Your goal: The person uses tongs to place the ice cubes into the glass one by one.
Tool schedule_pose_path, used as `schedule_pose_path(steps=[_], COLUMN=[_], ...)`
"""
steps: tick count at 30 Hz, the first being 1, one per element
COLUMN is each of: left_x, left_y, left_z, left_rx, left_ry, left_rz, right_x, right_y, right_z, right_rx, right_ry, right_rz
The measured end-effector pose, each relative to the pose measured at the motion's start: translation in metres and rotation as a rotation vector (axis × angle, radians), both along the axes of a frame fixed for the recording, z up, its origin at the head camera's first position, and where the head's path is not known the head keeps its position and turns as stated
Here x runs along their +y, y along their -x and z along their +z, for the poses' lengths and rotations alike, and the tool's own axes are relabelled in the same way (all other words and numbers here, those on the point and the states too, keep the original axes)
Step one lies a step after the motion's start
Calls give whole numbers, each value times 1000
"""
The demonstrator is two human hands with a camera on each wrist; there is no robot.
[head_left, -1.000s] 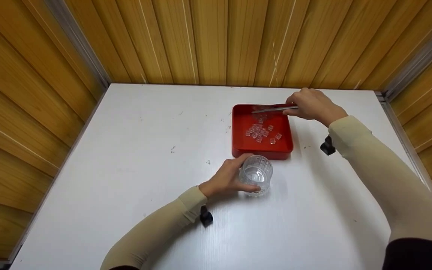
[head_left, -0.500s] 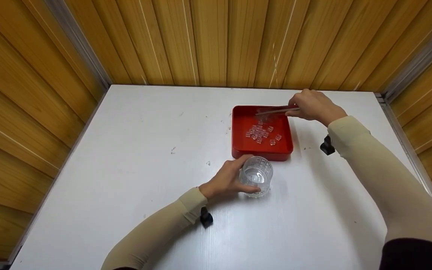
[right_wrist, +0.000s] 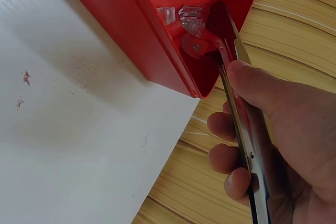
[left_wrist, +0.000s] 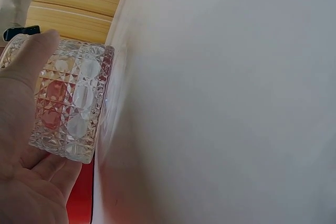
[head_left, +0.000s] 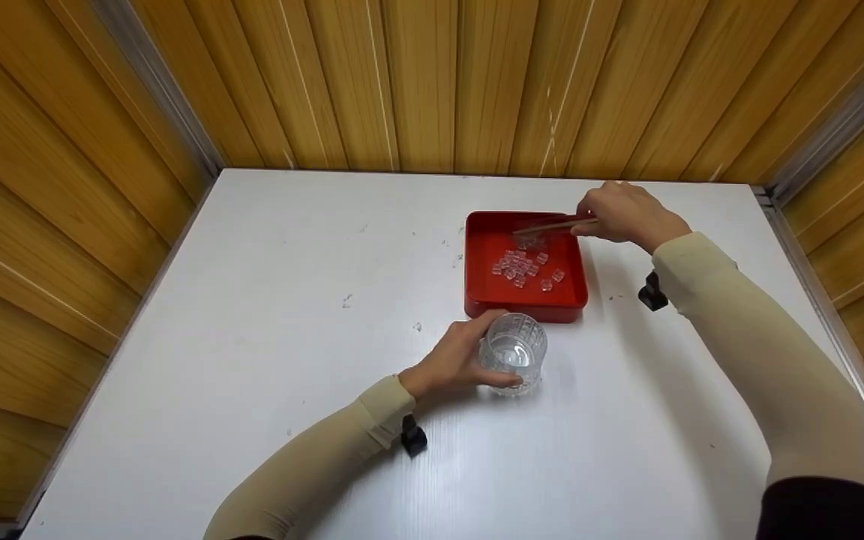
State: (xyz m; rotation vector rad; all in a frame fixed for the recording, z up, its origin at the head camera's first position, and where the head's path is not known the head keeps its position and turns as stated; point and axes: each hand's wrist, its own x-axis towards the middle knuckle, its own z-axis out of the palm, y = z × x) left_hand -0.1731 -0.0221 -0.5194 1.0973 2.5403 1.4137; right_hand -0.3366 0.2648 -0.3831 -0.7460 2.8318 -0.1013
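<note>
Cubes in tray; glass before tray; tongs over tray's back.

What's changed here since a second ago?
The tips of the shiny metal tongs, held in the right hand, have swung slightly toward the person, over the square red tray. Neither hand let go of anything. The left hand still holds the clear cut-glass tumbler; the tray stayed put.

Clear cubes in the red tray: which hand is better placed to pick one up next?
Probably the right hand: it holds the tongs, whose tips reach into the red tray by the clear cubes. The left hand holds the glass outside the tray.
</note>
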Motion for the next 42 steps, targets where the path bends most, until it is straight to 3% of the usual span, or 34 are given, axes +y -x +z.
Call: schedule_pose_path(steps=[19,26,42], left_x=[1,0,0], left_y=[-1,1,2], left_z=[2,0,-2], left_rx=[-39,-10,-14], left_ry=[-11,-18,-29], left_rz=[-7,-21,-18], right_x=[-1,-2,-4], right_y=[3,3,3], right_z=[-3,-3,-5], right_rx=[-44,-13,-12], right_ry=[12,-5,11], right_rz=[-25,13,-8])
